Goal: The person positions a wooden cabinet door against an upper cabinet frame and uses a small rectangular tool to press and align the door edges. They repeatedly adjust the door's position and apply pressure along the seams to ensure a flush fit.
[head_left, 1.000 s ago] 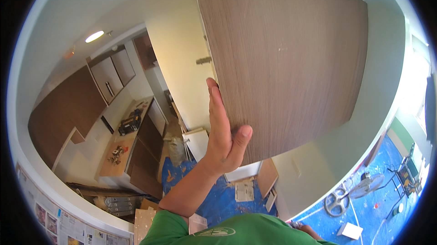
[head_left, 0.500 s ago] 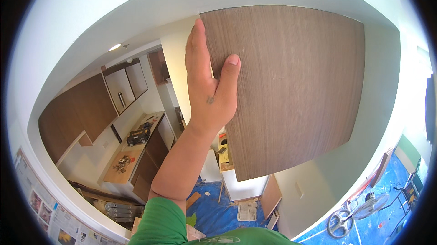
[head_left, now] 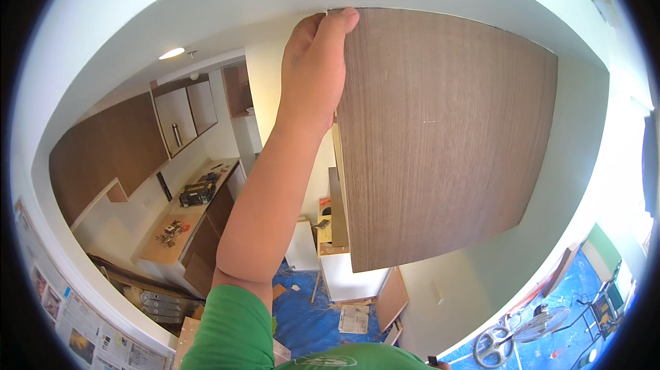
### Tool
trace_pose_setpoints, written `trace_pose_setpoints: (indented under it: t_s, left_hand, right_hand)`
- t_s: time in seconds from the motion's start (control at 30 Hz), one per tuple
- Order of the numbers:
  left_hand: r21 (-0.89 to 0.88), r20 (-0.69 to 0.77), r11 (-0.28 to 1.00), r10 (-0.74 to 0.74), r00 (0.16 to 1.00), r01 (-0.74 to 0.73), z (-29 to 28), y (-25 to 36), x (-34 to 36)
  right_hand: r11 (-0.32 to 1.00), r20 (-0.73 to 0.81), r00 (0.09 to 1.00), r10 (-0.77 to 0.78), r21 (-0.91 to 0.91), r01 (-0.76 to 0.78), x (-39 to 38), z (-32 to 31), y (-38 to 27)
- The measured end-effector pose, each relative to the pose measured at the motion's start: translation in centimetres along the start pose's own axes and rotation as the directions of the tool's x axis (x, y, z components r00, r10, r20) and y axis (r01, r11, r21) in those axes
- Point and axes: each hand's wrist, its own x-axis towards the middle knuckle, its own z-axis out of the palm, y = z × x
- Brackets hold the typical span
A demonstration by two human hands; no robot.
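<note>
A flat brown wood-grain cabinet door (head_left: pixel 447 136) stands in front of me, its top edge close under the white ceiling edge and its right edge beside the pale wall. My left hand (head_left: pixel 313 71) is raised to the door's upper left corner. Its thumb lies on the front face and the other fingers go behind the edge, mostly hidden. A light scratch-like mark shows near the middle of the face. At the bottom rim, a sliver of skin, likely my right hand (head_left: pixel 444 366), shows beside a small dark thing; its fingers are hidden.
To the left, a counter (head_left: pixel 155 243) carries a black toolbox (head_left: pixel 197 194) and loose hardware below brown wall cabinets (head_left: pixel 110 160). Blue sheeting (head_left: pixel 302 315) covers the floor, with a white cabinet (head_left: pixel 350 277) on it. A fan (head_left: pixel 543 325) lies at the lower right.
My left hand has slid up the door's left edge to the top corner, its thumb now bent over the face there. The door appears slightly farther right, and a bit of skin has appeared at the bottom.
</note>
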Motion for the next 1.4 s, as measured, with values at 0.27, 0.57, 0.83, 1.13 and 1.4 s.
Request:
trace_pose_setpoints:
  t_s: [0.27, 0.57, 0.83, 1.13, 1.4]
  left_hand:
    - [0.113, -0.057, 0.993, 0.025, 0.998, -0.018, 0.2, 0.7, 0.3]
    - [0.063, 0.110, 0.983, 0.162, 0.981, -0.170, -1.1, -2.6, -0.4]
    - [-0.215, 0.206, 0.970, 0.156, 0.966, -0.111, -1.0, -3.2, -1.4]
    - [-0.329, 0.193, 0.937, 0.190, 0.963, -0.119, -1.1, -3.3, -1.7]
    - [-0.240, 0.234, 0.964, 0.171, 0.957, -0.113, -1.6, -3.7, -1.4]
  right_hand:
    - [0.792, -0.058, 0.934, -0.353, 0.512, 0.331, -10.4, -4.5, -24.7]
    - [-0.040, -0.230, -0.212, -0.950, -0.583, 0.811, -26.8, -10.4, -51.6]
    - [-0.504, 0.148, -0.644, -0.750, -0.759, 0.413, -35.8, -10.0, -66.5]
    - [-0.405, 0.156, -0.656, -0.738, -0.881, 0.246, -35.1, -7.5, -72.2]
    - [-0.501, 0.175, -0.638, -0.750, -0.780, 0.375, -33.9, -7.8, -73.9]
